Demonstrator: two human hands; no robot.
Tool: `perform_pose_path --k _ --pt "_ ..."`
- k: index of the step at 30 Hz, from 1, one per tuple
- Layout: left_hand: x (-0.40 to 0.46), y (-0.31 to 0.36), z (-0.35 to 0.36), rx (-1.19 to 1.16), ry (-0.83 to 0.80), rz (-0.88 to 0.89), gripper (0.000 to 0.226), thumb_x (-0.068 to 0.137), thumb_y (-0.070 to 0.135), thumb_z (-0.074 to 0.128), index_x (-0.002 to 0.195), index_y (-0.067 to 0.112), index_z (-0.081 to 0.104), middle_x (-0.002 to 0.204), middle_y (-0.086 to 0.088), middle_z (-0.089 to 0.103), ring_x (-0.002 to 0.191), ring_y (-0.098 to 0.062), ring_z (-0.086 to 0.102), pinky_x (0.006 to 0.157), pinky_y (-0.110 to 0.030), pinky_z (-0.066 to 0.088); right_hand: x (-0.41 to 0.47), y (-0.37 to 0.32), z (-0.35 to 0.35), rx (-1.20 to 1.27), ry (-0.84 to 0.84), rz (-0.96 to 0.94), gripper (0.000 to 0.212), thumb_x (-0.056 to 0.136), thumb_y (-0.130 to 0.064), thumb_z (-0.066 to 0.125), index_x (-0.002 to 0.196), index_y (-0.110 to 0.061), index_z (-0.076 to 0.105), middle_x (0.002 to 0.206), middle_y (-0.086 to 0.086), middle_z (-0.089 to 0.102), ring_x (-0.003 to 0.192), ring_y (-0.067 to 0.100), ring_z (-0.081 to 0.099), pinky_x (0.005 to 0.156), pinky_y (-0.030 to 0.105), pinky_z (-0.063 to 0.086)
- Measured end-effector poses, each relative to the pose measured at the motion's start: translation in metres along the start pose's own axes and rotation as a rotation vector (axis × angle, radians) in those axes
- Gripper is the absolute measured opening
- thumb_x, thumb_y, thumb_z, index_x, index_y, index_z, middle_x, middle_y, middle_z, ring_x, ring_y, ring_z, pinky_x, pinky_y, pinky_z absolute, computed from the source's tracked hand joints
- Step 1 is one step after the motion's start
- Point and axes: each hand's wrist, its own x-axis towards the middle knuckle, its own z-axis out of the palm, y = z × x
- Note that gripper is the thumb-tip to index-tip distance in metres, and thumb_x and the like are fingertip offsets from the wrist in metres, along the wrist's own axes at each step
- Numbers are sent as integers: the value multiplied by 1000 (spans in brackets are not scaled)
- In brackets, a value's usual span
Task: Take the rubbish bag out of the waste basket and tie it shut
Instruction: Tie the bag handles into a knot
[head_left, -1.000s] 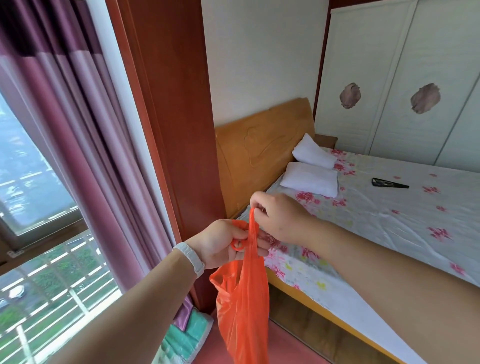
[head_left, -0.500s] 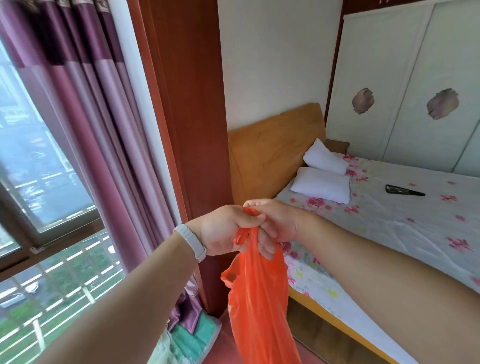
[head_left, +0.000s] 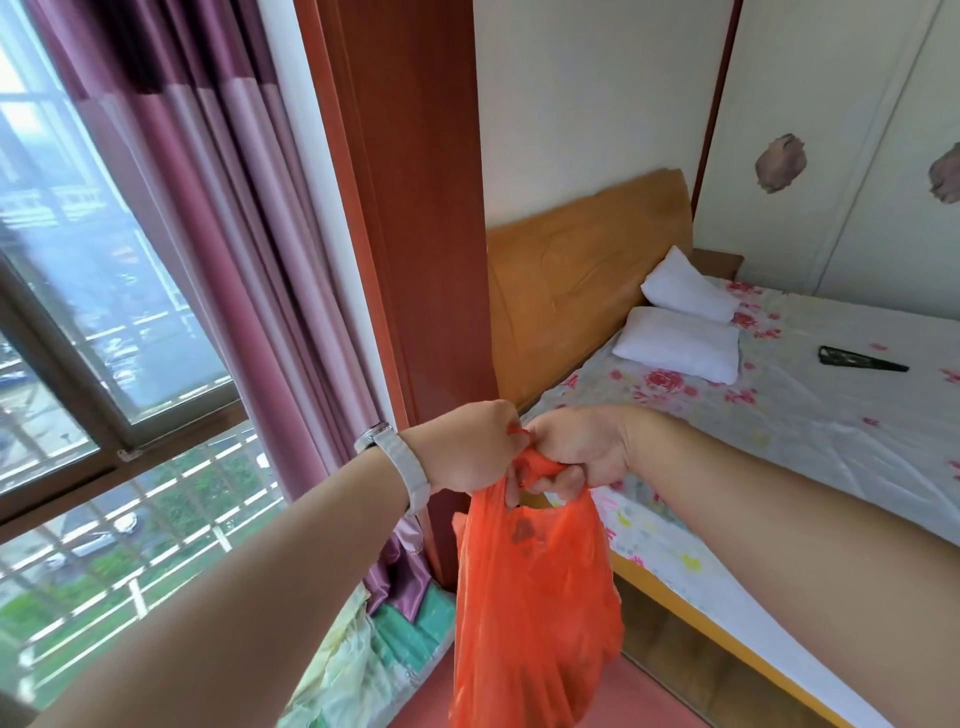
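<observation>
An orange plastic rubbish bag (head_left: 535, 613) hangs in the air in front of me, its body drooping toward the red floor. Both hands grip its twisted top. My left hand (head_left: 467, 447), with a white watch on the wrist, pinches one bag handle from the left. My right hand (head_left: 576, 447) is closed around the bunched neck from the right. The two fists touch at the knuckles, so the knot area is mostly hidden. No waste basket is in view.
A bed (head_left: 810, 415) with a flowered sheet, two white pillows (head_left: 680, 343) and a dark object (head_left: 857, 359) lies to the right. A red wooden post (head_left: 415, 208) stands behind the hands. Purple curtains (head_left: 218, 218), a window and folded fabric (head_left: 374, 660) are at left.
My hands have closed together on the bag's top; the right hand dropped from holding a handle upward to gripping the neck beside the left fist. The view shifted slightly.
</observation>
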Motion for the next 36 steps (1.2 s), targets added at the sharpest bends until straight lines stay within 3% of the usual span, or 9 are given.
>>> perform_pose_path --k 4,8,12,17,21,25,29,31,36 --pt "1 -12 0 -13 24 -7 21 96 30 39 99 15 52 88 -7 64 70 -21 58 52 -28 44 -3 8 -4 21 -22 -126 24 84 4 41 96 1 62 89 16 54 49 8 39 48 21 28" --pt "5 -17 -1 -324 -23 -27 28 97 24 39 89 3 57 77 -17 71 75 -36 69 62 -40 57 -8 11 -3 155 72 -258 20 79 1 36 77 -3 56 72 5 61 54 14 43 56 28 32" --pt "7 -12 -1 -632 -62 -46 29 100 22 37 97 -1 55 71 -14 67 66 -31 70 67 -41 56 -15 14 -1 202 125 -404 29 80 7 31 78 -1 59 81 11 66 69 17 57 71 30 45" --pt "20 -7 1 -651 -48 -85 29 100 24 38 97 3 58 68 -10 68 65 -28 70 72 -42 54 -17 19 1 -29 338 -376 20 85 11 53 87 -7 63 90 13 68 90 23 66 81 28 52" --pt "27 -1 2 -733 -84 -102 30 100 27 38 90 8 59 66 -10 66 62 -27 70 77 -44 55 -15 18 16 -469 783 -339 22 85 -8 63 72 -24 58 71 -8 66 69 2 63 67 22 48" --pt "31 -4 -3 -777 -135 -102 30 100 27 40 88 8 59 65 -8 61 58 -23 69 54 -29 54 -16 25 12 -685 943 -381 33 98 -33 53 66 -30 45 61 -7 49 57 9 47 52 29 35" --pt "39 -6 -8 -856 -180 -58 24 99 24 44 89 8 58 69 -7 61 59 -21 68 52 -26 52 -21 30 12 -636 1060 -480 37 104 -34 44 67 -38 46 57 -20 56 56 0 51 51 17 31" --pt "41 -5 -12 -952 -218 -16 20 98 18 45 95 6 60 73 -7 66 64 -20 69 60 -28 56 -22 29 12 -528 1179 -517 41 104 -30 45 63 -33 45 53 -25 54 51 0 48 51 20 30" --pt "42 -14 -5 -1101 -242 35 18 97 12 47 98 2 62 88 -13 73 81 -23 72 70 -31 58 -25 26 4 -400 1373 -546 42 101 -29 50 66 -7 54 55 2 50 55 13 45 55 37 40"
